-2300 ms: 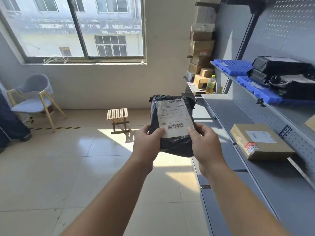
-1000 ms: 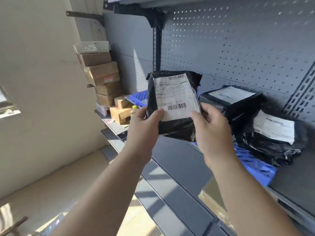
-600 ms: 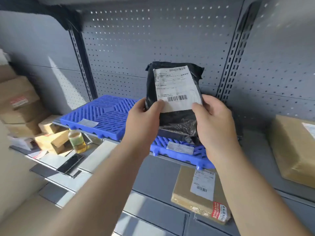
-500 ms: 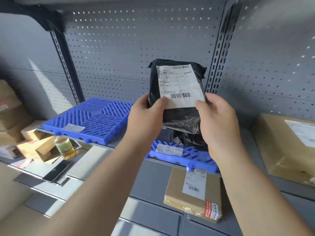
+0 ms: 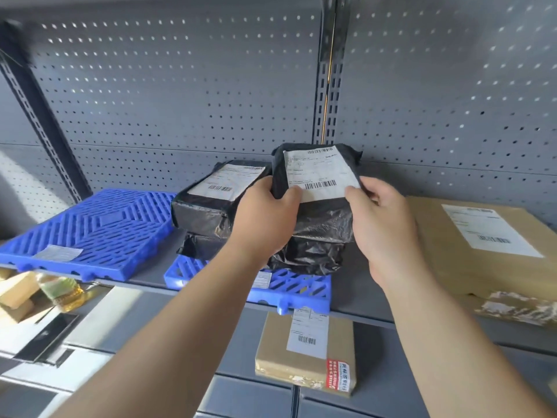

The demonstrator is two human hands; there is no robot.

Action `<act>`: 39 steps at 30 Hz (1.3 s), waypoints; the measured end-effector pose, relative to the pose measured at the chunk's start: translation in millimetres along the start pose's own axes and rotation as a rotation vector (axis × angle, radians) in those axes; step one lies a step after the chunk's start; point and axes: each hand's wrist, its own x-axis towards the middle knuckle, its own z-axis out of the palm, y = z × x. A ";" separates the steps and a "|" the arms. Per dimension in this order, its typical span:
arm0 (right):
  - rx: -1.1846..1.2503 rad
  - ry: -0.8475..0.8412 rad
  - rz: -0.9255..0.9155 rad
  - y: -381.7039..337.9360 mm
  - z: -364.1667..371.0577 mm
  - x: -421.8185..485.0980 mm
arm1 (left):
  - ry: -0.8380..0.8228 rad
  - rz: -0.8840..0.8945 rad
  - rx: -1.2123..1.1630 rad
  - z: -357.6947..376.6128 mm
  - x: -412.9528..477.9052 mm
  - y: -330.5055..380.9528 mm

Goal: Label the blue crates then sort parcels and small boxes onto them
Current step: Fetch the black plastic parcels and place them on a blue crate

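Two hands: both grip one black poly-bag parcel (image 5: 316,188), left hand (image 5: 265,218) on its left edge, right hand (image 5: 382,224) on its right edge, thumbs pressed on the white shipping label (image 5: 319,171)
Grip state: fingers curl closed around the bag from below and thumbs clamp from above; nothing else is held
Parcel position: raised and tilted toward the camera, label facing up, above the right-hand blue crate (image 5: 289,288) on the upper shelf
Crate contents: a stack of black parcels (image 5: 211,206) already lies on this crate, just left of the held one; more black bag material (image 5: 307,254) sits directly beneath it, though whether the two touch is unclear
Neighbouring crate: the left blue crate (image 5: 90,230) carries only a small label (image 5: 57,253) near its front edge
Beside the crate: a large cardboard box (image 5: 482,242) rests on the bare shelf to the right, close to the right wrist
Step in hand: likely setting this parcel down among the other black bags
Doing it well: lower it flat, label upward and barcode readable, squared beside the stack so it does not slide off the soft bag below; release both hands only once it lies settled, and keep it clear of the cardboard box
Lower shelf: a small cardboard box (image 5: 307,354) lies there, apparently yet to be sorted
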 end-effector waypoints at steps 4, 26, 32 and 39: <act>-0.026 -0.017 0.062 13.5 5.3 5.1 | -0.033 -0.007 0.043 4.2 8.0 -8.5; -0.314 -0.114 0.093 12.8 13.4 0.5 | -0.059 0.105 0.419 11.5 10.6 -15.8; -0.362 -0.042 0.048 0.7 10.9 -8.6 | -0.030 0.224 0.452 2.1 2.4 -8.9; -0.587 0.093 -0.031 -19.3 5.9 -41.0 | -0.092 0.409 0.483 -15.3 -12.6 -2.1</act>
